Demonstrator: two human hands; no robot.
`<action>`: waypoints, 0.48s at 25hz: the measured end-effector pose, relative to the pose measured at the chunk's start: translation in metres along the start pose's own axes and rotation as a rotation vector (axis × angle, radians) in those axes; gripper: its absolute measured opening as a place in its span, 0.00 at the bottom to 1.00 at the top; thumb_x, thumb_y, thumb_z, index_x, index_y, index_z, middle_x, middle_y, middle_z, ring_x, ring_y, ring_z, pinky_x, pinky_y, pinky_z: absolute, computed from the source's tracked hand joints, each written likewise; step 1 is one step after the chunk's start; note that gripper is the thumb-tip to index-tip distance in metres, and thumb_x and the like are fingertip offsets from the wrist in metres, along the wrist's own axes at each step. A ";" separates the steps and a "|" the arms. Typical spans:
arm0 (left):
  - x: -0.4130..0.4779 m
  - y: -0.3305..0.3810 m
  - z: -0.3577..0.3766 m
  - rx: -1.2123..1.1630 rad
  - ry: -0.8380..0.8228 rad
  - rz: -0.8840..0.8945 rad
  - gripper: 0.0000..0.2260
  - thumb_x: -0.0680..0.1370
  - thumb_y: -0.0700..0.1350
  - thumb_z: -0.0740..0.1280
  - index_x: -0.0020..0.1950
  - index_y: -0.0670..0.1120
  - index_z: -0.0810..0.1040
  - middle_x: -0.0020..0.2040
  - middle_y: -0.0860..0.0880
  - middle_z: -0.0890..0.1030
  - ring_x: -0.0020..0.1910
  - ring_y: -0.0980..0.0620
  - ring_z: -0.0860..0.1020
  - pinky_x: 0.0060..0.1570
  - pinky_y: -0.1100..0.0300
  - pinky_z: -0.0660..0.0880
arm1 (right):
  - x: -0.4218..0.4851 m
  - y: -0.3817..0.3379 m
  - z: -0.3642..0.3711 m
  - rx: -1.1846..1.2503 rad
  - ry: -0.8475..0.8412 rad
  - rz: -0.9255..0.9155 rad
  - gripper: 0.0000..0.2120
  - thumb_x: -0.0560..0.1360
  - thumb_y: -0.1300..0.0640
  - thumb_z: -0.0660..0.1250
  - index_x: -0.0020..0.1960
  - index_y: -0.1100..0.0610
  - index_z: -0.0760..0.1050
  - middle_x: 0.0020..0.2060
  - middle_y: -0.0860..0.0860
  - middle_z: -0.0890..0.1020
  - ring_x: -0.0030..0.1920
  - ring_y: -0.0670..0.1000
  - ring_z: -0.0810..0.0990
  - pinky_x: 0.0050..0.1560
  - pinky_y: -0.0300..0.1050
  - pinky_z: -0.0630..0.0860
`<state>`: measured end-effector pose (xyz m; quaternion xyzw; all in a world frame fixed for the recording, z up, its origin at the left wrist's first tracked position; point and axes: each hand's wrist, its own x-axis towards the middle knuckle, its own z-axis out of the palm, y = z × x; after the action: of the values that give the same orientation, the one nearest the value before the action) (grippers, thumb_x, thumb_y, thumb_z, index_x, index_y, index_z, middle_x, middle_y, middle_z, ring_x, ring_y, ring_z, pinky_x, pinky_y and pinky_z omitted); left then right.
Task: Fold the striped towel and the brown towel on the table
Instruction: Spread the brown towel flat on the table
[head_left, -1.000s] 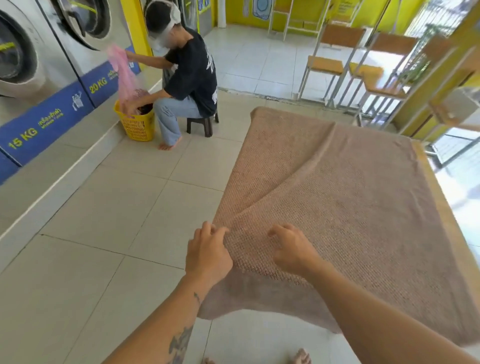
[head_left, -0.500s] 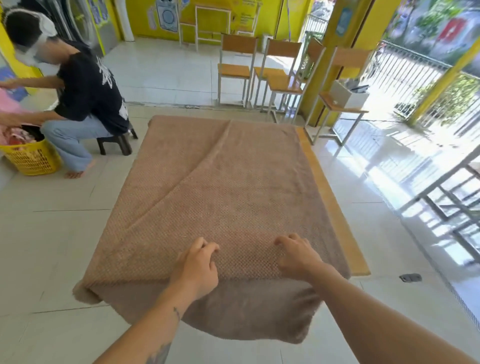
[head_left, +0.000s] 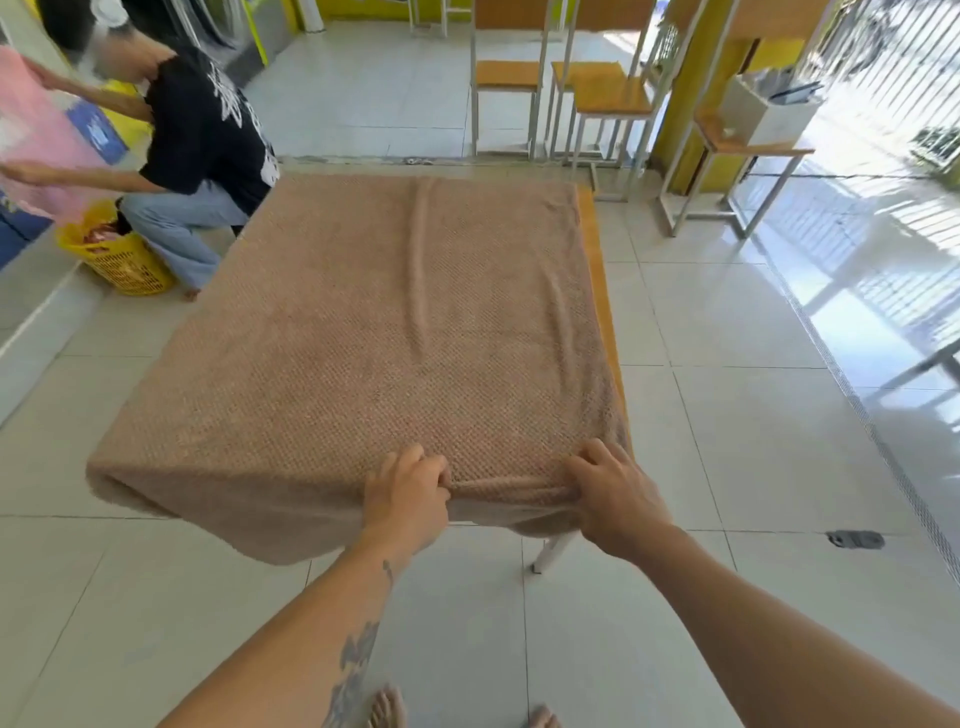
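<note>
- At 6 o'clock, nearest the camera, the toes of two bare feet (head_left: 387, 706) show on the pale tiled floor (head_left: 727, 441).
- Two bare forearms reach up from 7 and 5 o'clock; the left one carries a dark tattoo.
- The left hand (head_left: 408, 499), just below centre, has its fingers curled into the near edge of the brown towel (head_left: 389, 322) and pinches a ridge of cloth.
- The right hand (head_left: 613, 493), toward 4 o'clock from centre, grips the same edge at the towel's near right corner, fingers bent on top of the cloth; I cannot tell where its thumb sits.
- Between the two hands the fabric is gathered into a tight horizontal crease.
- The brown towel lies spread flat over the table (head_left: 602, 291) in the middle of the view, its near edge and left side hanging over. A long soft wrinkle runs toward 12 o'clock.
- Only a yellow strip of the tabletop shows along the towel's right side, and one white leg (head_left: 550, 551) below the right hand.
- At 4 o'clock a small dark object (head_left: 854, 539) lies on the floor.
- At 9 o'clock stands a yellow basket (head_left: 127, 265) with laundry in it.
- Just behind it, at 10 o'clock, a seated person (head_left: 202, 145) in a black shirt and jeans holds a pink cloth (head_left: 36, 140).
- At 12 to 1 o'clock stand wooden-seated chairs (head_left: 506, 78).
- At 2 o'clock a small table (head_left: 748, 145) bears a white box (head_left: 769, 109).
</note>
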<state>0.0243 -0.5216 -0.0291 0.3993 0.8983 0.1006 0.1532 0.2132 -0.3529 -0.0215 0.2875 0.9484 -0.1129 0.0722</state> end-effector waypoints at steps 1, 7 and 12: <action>-0.003 0.009 0.004 -0.036 -0.008 0.022 0.03 0.80 0.47 0.64 0.49 0.52 0.76 0.47 0.54 0.70 0.52 0.49 0.72 0.49 0.54 0.68 | -0.007 0.009 -0.002 0.007 0.017 0.013 0.11 0.71 0.58 0.66 0.53 0.52 0.71 0.53 0.49 0.71 0.58 0.54 0.72 0.53 0.47 0.75; -0.025 0.031 0.023 -0.099 0.080 0.091 0.09 0.78 0.44 0.65 0.58 0.53 0.73 0.53 0.54 0.71 0.53 0.52 0.69 0.54 0.57 0.68 | -0.025 0.031 -0.008 -0.025 0.027 0.118 0.15 0.69 0.57 0.64 0.56 0.51 0.69 0.55 0.50 0.70 0.54 0.55 0.70 0.54 0.49 0.72; -0.011 -0.010 0.020 0.151 0.244 -0.045 0.20 0.69 0.41 0.72 0.56 0.54 0.70 0.52 0.51 0.69 0.51 0.50 0.67 0.49 0.56 0.64 | -0.011 0.018 -0.001 -0.005 0.037 0.203 0.10 0.71 0.58 0.62 0.52 0.50 0.68 0.52 0.51 0.69 0.50 0.55 0.66 0.47 0.47 0.69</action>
<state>0.0310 -0.5352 -0.0486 0.3742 0.9240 0.0773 0.0145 0.2323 -0.3436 -0.0219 0.3840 0.9158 -0.0972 0.0667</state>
